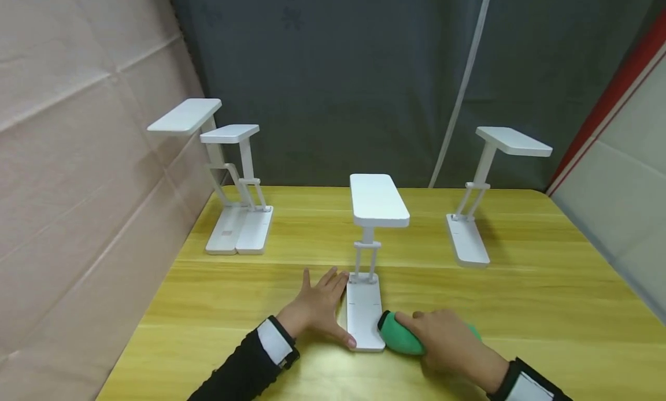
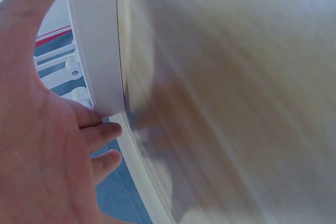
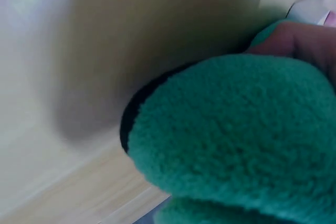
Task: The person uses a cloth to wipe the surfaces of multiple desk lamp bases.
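Note:
A white desk lamp (image 1: 364,311) stands at the middle of the table, its flat head raised on a jointed stem. My left hand (image 1: 318,308) lies along the left side of the lamp's base, fingers spread. Its thumb touches the base near the front corner, and the fingertips reach the back end by the stem. In my right hand (image 1: 451,342) I grip a green fleecy cloth (image 3: 231,135) with a black edge, bunched up against the base's right side. The right wrist view shows the cloth close up, with most of that hand hidden.
Two more white lamps (image 1: 255,230) stand side by side at the back left. Another white lamp (image 1: 468,242) is at the back right. Behind the wooden table (image 1: 546,308) hangs a dark curtain (image 1: 322,89); pale sheets flank both sides.

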`<state>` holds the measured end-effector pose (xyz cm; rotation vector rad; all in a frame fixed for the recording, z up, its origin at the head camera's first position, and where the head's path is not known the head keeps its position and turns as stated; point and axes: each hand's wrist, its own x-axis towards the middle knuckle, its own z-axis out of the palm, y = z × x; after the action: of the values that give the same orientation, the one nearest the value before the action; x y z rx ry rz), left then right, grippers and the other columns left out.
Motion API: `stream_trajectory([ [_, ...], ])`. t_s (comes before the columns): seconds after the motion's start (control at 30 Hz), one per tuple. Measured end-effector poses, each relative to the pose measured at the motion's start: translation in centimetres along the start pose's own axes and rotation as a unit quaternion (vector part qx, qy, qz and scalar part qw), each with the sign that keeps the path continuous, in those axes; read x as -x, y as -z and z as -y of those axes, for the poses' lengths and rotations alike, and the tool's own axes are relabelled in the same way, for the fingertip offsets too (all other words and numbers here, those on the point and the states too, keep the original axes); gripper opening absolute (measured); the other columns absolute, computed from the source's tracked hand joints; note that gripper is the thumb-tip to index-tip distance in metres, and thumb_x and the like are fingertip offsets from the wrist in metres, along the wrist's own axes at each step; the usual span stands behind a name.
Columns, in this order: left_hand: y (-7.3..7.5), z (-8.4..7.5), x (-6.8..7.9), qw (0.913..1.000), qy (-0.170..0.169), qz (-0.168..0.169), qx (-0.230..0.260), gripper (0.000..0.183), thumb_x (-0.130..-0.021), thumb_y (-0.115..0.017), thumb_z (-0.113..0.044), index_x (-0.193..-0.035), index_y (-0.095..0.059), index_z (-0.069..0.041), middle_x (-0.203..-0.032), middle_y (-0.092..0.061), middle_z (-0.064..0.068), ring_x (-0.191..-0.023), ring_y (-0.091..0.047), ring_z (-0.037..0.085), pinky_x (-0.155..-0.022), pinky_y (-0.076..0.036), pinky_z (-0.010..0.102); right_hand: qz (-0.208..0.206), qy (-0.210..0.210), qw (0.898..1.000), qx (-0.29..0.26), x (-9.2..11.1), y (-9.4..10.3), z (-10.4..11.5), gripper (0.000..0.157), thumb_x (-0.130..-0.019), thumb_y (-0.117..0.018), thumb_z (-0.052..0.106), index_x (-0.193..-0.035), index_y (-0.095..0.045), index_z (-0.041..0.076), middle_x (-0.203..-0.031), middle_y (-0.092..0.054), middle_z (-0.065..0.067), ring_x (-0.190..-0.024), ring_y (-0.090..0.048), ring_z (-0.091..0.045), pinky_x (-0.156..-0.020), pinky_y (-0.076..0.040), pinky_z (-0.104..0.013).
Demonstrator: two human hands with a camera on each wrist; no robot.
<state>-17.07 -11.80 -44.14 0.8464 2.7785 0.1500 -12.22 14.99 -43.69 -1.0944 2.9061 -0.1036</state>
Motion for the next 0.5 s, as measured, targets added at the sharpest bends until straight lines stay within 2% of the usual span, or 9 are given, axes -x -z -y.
stream_trajectory([
  [0.17,0.1,0.0,0.2,1.0,0.0,0.006,-0.006,0.129,-0.058,-0.069,-0.079,-0.152,-0.019,-0.005,-0.156,-0.022,0.008,-0.144,-0.013,0.026,-0.103,-0.006,0.072,0.018,0.057,0.998,-0.029,1.1,1.9,0.8,0.057,-0.056,-0.085,0.013,-0.101,-0.054,0.027,-0.076,-0.054,0.013,-0.061,-0.049,-0.004,-0.052,-0.042,-0.03],
  [0.27,0.3,-0.1,0.1,0.9998,-0.002,0.01,-0.014,0.126,-0.061,-0.068,-0.078,-0.152,-0.02,-0.005,-0.156,-0.023,0.008,-0.144,-0.013,0.025,-0.103,-0.008,0.072,0.019,0.076,0.996,-0.052,1.0,2.7,2.3,0.053,-0.062,-0.087,0.024,-0.105,-0.056,0.029,-0.079,-0.056,0.015,-0.062,-0.049,-0.001,-0.053,-0.042,-0.027],
  [0.3,0.4,-0.1,0.1,0.9998,-0.002,0.012,-0.016,0.125,-0.061,-0.068,-0.077,-0.152,-0.02,-0.005,-0.156,-0.023,0.008,-0.144,-0.013,0.025,-0.103,-0.008,0.072,0.019,0.085,0.994,-0.062,0.7,2.6,3.0,0.051,-0.065,-0.086,0.03,-0.107,-0.057,0.029,-0.079,-0.056,0.016,-0.062,-0.049,0.0,-0.053,-0.042,-0.026],
  [0.4,0.7,-0.2,0.0,0.9995,0.003,0.019,-0.023,0.124,-0.062,-0.068,-0.076,-0.151,-0.021,-0.004,-0.156,-0.024,0.008,-0.144,-0.014,0.025,-0.104,-0.009,0.071,0.0,0.116,0.992,-0.041,-0.4,1.2,5.5,0.051,-0.071,-0.078,0.053,-0.109,-0.058,0.027,-0.074,-0.057,0.014,-0.057,-0.049,0.0,-0.049,-0.04,-0.021],
  [0.5,0.8,-0.3,0.0,0.9995,0.002,0.022,-0.023,0.123,-0.063,-0.068,-0.076,-0.151,-0.021,-0.004,-0.155,-0.025,0.008,-0.144,-0.014,0.025,-0.104,-0.009,0.07,-0.019,0.105,0.994,-0.013,-1.4,-0.3,7.5,0.046,-0.073,-0.077,0.049,-0.106,-0.06,0.023,-0.066,-0.056,0.009,-0.051,-0.048,-0.002,-0.044,-0.038,-0.02],
])
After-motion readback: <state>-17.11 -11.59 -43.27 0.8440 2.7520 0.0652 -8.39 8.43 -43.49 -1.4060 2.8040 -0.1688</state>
